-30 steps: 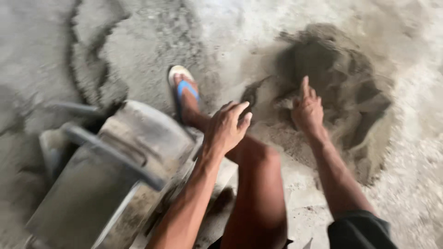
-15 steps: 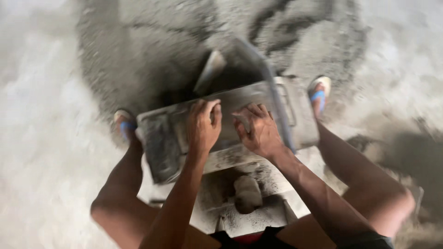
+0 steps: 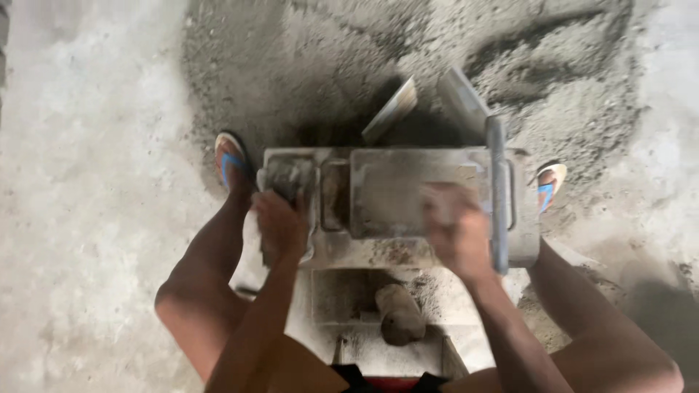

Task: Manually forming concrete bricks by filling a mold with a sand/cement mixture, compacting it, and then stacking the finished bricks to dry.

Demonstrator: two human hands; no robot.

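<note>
At the bottom edge of the frame the person's body is cut off; only a dark and red strip of clothing shows between the bare knees. Just above it sits a shallow grey metal tray (image 3: 342, 295) caked in cement, with a rounded grey lump (image 3: 399, 313) lying in it whose nature I cannot make out. Above that, in the middle of the frame, stands the cement-crusted grey metal block mould (image 3: 397, 193), its lid plate flat and a grey bar handle (image 3: 498, 193) running down its right side. The left hand (image 3: 280, 222) is curled around the mould's left end, though what exactly the fingers grip is hidden beneath them. The right hand (image 3: 457, 229) is smeared by motion over the lid's lower right; whether it clasps anything I cannot tell. Blue-strapped sandals (image 3: 231, 164) flank the mould, the right one half hidden behind it. Two slanted grey plates (image 3: 393, 109) rise beyond, against a dark mound of sand-cement mix (image 3: 306, 65) at the top of the frame.
</note>
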